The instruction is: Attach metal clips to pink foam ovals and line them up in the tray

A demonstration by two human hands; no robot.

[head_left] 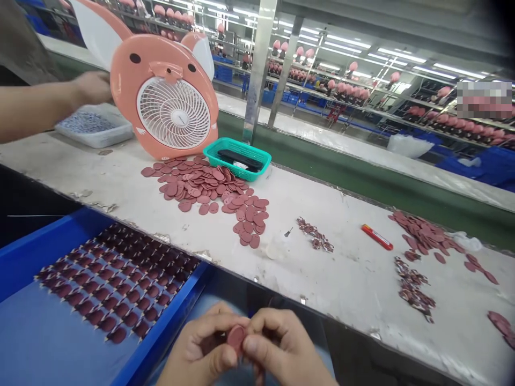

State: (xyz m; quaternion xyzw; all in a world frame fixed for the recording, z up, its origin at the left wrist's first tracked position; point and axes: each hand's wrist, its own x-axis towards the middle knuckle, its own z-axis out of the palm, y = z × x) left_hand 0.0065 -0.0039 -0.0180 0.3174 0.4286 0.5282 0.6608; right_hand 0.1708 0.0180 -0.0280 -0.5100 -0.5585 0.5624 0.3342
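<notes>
Between my two hands, just off the table's near edge, is a small reddish-brown oval disc [236, 336]. My left hand [205, 346] pinches it from the left with thumb and fingers. From the right, my right hand [281, 346] closes thumb and forefinger on its edge; whatever lies behind the disc is hidden. A heap of similar discs [201, 185] lies on the table ahead. To the right of that heap are small brown metallic-looking pieces [316, 234]. On my left, a blue tray [161, 343] holds rows of discs with small parts attached.
An orange animal-shaped fan [164, 96] stands behind the heap, beside a green basket [257, 170]. Another person's arm [48, 107] reaches in at left near a clear tub [94, 136]. A red tube-like item [377, 237], more discs [426, 233] and metallic pieces [414, 289] lie right.
</notes>
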